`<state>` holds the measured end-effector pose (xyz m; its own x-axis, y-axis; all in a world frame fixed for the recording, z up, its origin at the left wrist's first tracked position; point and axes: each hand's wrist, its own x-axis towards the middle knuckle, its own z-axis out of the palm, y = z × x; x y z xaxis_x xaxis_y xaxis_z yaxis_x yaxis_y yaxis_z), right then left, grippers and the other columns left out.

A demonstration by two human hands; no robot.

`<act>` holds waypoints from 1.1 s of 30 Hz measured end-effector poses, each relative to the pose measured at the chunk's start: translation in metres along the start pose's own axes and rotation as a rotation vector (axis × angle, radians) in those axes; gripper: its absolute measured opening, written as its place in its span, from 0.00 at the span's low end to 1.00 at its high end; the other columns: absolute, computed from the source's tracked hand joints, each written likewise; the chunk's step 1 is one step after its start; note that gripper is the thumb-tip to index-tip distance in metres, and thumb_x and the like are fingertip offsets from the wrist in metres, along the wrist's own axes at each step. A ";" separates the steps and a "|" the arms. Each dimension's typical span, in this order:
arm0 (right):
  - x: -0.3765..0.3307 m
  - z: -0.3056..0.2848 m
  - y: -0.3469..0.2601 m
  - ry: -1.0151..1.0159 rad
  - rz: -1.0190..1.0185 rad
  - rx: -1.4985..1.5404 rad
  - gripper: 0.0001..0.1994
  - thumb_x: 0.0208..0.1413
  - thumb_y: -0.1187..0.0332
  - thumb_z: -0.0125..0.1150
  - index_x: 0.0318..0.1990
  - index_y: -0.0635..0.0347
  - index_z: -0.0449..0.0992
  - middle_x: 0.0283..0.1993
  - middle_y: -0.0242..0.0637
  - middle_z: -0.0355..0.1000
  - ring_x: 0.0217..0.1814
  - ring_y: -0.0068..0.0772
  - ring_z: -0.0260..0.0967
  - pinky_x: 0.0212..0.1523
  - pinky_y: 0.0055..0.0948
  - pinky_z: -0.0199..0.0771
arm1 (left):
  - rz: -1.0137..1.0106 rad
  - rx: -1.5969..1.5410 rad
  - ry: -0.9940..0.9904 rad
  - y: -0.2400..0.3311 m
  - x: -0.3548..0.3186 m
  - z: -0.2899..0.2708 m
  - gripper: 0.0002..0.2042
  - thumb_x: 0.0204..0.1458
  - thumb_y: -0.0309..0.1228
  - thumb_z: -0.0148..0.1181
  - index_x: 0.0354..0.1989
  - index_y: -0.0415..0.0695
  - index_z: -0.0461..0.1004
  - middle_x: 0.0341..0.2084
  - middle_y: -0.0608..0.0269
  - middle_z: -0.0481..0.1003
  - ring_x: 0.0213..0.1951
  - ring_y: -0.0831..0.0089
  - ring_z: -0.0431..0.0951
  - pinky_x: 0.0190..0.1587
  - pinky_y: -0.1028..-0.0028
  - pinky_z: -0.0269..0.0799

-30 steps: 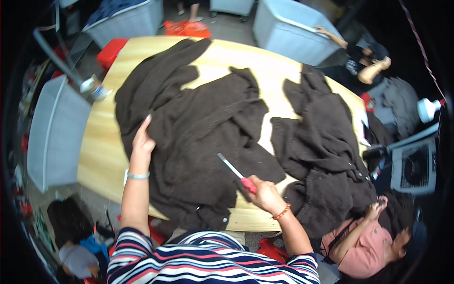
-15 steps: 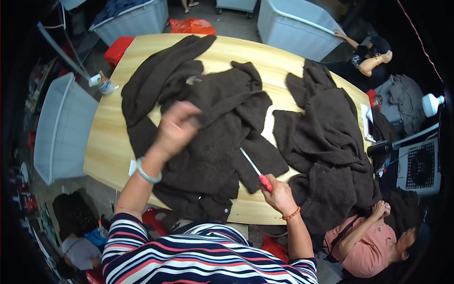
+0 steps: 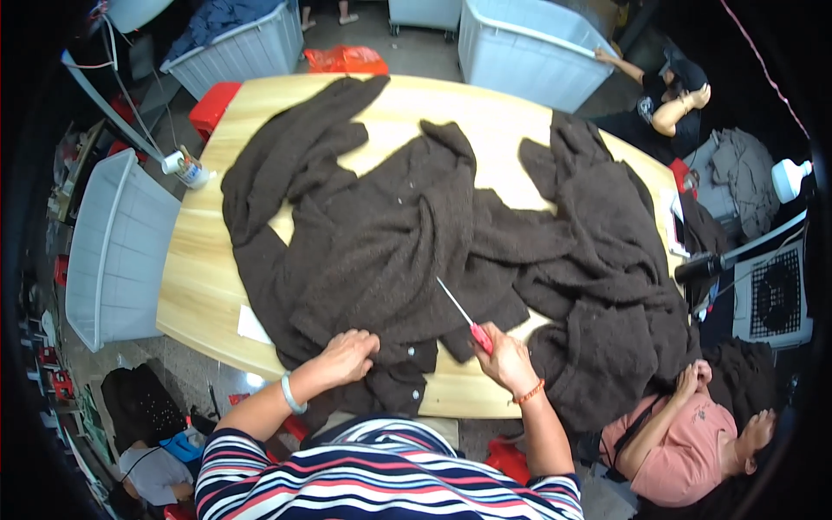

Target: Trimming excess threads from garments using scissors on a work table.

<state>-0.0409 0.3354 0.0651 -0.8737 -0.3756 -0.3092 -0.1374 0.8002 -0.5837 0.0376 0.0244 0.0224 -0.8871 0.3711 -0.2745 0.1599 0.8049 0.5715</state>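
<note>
Drawn back toward the near edge of the counter (image 3: 198,299), the left hand (image 3: 349,355) curls on a brown sweater (image 3: 373,269) mid-counter, any pinch unclear; the right hand (image 3: 506,361) clasps a red-handled tool (image 3: 480,338). The sweater seems spread, not yet smooth; another garment (image 3: 602,230) lies rumpled rightward.

We can pass over bare table (image 3: 192,277) along its left edge, up to the white container (image 3: 194,176), and across the far middle; the left garment (image 3: 364,251) and right garment (image 3: 607,234), meeting between, block us; our right hand (image 3: 509,362) points a red-handled tool (image 3: 479,337) forward.
</note>
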 end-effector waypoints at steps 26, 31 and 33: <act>-0.028 -0.001 0.073 0.290 0.169 0.077 0.13 0.54 0.60 0.60 0.43 0.57 0.74 0.33 0.54 0.75 0.39 0.59 0.73 0.40 0.49 0.72 | 0.111 0.378 0.415 0.043 0.192 0.036 0.25 0.40 0.50 0.68 0.38 0.44 0.70 0.38 0.55 0.69 0.43 0.59 0.68 0.43 0.59 0.62; -0.023 -0.012 0.053 0.238 0.290 0.091 0.13 0.55 0.61 0.61 0.44 0.57 0.75 0.34 0.52 0.75 0.41 0.58 0.73 0.41 0.46 0.72 | 0.195 0.458 0.267 0.059 0.188 0.050 0.37 0.31 0.54 0.72 0.49 0.44 0.70 0.39 0.55 0.68 0.45 0.61 0.65 0.48 0.60 0.55; -0.021 -0.009 0.057 0.189 0.299 0.073 0.14 0.55 0.60 0.60 0.45 0.56 0.74 0.33 0.53 0.75 0.40 0.58 0.73 0.41 0.47 0.72 | 0.228 0.492 0.232 0.053 0.186 0.067 0.20 0.42 0.38 0.65 0.41 0.40 0.73 0.38 0.54 0.70 0.46 0.60 0.67 0.52 0.58 0.55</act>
<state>-0.0344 0.3927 0.0448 -0.9419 -0.0318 -0.3344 0.1648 0.8237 -0.5426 -0.0900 0.1669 -0.0504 -0.8692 0.4940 0.0211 0.4910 0.8572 0.1554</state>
